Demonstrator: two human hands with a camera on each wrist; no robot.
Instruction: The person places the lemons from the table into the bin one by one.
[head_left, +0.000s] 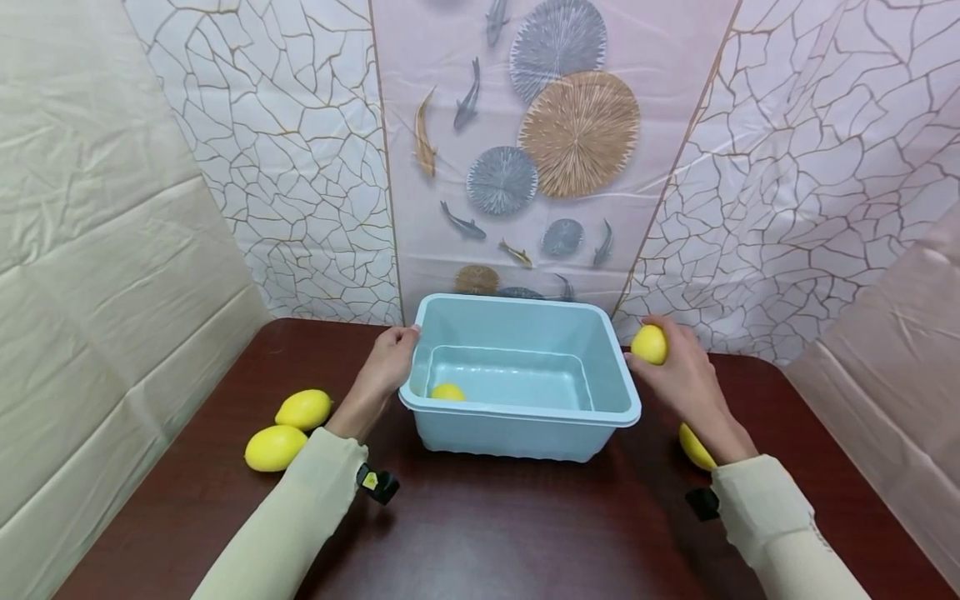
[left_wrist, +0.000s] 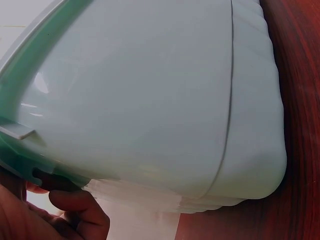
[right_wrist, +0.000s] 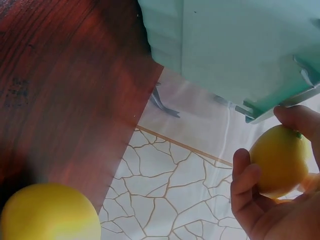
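Observation:
A light blue plastic basin point(head_left: 517, 429) stands on the table, with one lemon point(head_left: 447, 392) inside at its near left corner. My left hand point(head_left: 390, 360) grips the basin's left rim; in the left wrist view its curled fingers point(left_wrist: 82, 212) are at the rim's edge. Just outside the right rim, my right hand point(head_left: 678, 371) holds a second lemon point(head_left: 649, 344) between thumb and fingers. The right wrist view shows this lemon point(right_wrist: 280, 160) in the hand, the thumb close to the basin's rim. Another lemon point(head_left: 696, 447) lies on the table, partly hidden beneath the right forearm.
Two lemons, one farther point(head_left: 303, 409) and one nearer point(head_left: 275, 448), lie on the dark red-brown table point(head_left: 480, 517) left of the left forearm. A patterned cloth point(head_left: 315, 167) hangs behind the table, and pale cloth point(head_left: 90, 250) encloses the sides.

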